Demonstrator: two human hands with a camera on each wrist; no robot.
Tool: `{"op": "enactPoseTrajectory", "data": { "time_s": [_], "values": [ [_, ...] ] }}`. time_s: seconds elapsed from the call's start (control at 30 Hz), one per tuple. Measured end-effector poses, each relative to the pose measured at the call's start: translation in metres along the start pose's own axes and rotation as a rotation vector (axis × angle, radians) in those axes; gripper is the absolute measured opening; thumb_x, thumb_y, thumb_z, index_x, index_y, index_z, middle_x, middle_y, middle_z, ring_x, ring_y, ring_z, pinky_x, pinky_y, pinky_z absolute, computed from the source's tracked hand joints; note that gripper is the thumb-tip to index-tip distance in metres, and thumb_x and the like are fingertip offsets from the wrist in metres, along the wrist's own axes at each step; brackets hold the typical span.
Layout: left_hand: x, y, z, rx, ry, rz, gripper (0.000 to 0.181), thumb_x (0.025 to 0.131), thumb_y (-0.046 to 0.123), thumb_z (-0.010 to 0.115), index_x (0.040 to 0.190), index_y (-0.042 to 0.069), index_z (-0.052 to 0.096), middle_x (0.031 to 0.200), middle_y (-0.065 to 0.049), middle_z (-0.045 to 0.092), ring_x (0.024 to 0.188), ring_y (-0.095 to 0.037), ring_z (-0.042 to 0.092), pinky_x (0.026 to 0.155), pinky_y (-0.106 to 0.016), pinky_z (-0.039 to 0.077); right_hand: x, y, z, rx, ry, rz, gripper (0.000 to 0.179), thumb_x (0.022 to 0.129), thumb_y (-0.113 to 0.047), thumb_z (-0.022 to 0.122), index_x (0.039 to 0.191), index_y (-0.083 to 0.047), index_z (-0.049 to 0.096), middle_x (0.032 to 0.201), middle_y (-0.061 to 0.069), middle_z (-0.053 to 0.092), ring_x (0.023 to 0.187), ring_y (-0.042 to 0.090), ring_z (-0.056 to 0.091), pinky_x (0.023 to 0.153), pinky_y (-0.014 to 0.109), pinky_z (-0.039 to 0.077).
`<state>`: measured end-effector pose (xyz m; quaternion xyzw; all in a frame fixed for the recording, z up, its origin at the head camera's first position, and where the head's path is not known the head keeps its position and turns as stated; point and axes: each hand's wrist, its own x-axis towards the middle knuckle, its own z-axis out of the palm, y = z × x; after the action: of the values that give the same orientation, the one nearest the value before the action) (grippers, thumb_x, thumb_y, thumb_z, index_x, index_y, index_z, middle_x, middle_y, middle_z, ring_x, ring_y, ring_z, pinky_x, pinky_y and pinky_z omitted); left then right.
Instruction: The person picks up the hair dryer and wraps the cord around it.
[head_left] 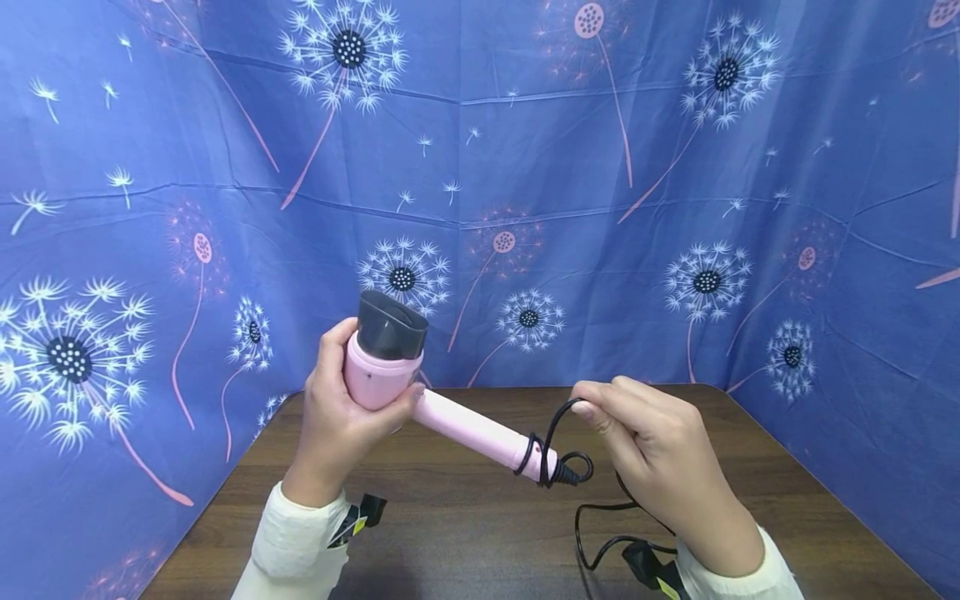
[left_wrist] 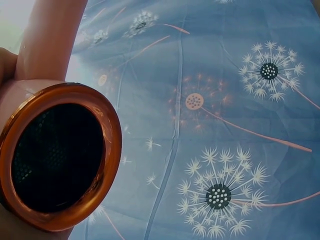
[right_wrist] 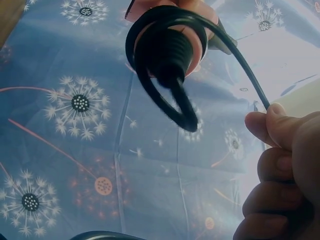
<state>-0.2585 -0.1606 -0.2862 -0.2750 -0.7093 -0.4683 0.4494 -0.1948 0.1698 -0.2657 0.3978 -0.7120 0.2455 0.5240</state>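
Head view, lower centre: your left hand (head_left: 341, 429) suitably grips the probably rigid dryer's barrel (head_left: 377, 382), your right hand (head_left: 654, 450) pinching flexible cord (right_wrist: 186, 109).

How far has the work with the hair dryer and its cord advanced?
Done, apparently: the black cord loops around the handle. In hand: the left hand holds the hair dryer, the right hand pinches the cord. Remaining, if this is winding: the loose length beyond the right hand.

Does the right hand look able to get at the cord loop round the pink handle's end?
Likely yes: the right hand pinches the cord near the handle, and nothing visible blocks the loop.
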Motion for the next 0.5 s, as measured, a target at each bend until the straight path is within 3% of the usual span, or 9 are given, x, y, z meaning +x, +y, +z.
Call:
{"op": "enactPoseTrajectory", "data": {
  "time_s": [0.5],
  "values": [
    [0.0, -0.0002, 0.0004, -0.09, -0.027, 0.016, 0.095, 0.062, 0.01, 0.096, 0.145, 0.019, 0.051, 0.115, 0.001, 0.071, 0.094, -0.019, 0.067, 0.083, -0.025, 0.054, -0.0041, 0.006, 0.0024, 0.01, -0.031, 0.041, 0.021, 0.103, -0.027, 0.064, 0.104, -0.014, 0.079, 0.072, -0.015, 0.051, 0.062, -0.005, 0.035, 0.057, 0.01, 0.033]
  ]
}}
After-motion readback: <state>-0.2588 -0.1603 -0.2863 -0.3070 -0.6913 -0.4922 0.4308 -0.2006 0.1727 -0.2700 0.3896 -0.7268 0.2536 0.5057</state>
